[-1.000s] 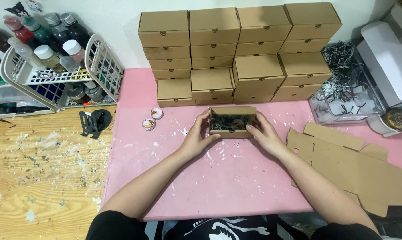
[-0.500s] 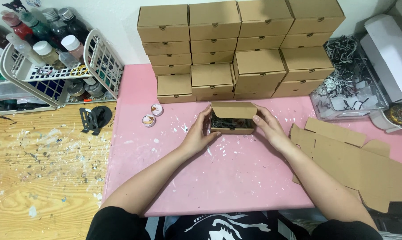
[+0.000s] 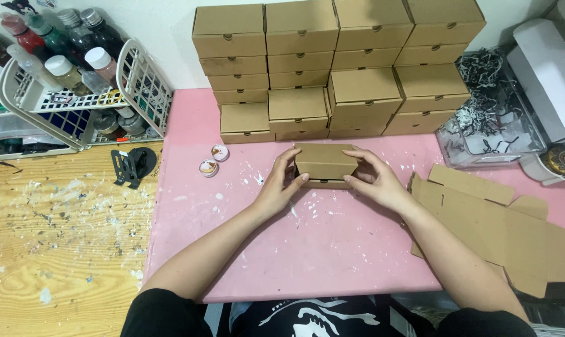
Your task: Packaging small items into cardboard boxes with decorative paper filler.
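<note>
Left hand (image 3: 281,185) and right hand (image 3: 375,181) clamped on closed small cardboard box (image 3: 325,161), contents hidden, paint bottles (image 3: 64,43) in white basket (image 3: 145,81), shredded paper in clear tub (image 3: 482,125)

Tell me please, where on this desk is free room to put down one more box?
Free: the pink mat between the forearms, below the small box that the left hand and right hand hold. Crowded: the stacked boxes behind, the flat cardboard at right.

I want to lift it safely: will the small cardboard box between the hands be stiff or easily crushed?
The cardboard box is probably light and fairly stiff with its lid folded down. Its thin walls may dent under hard squeezing. Both the left hand and right hand hold its sides.
</note>
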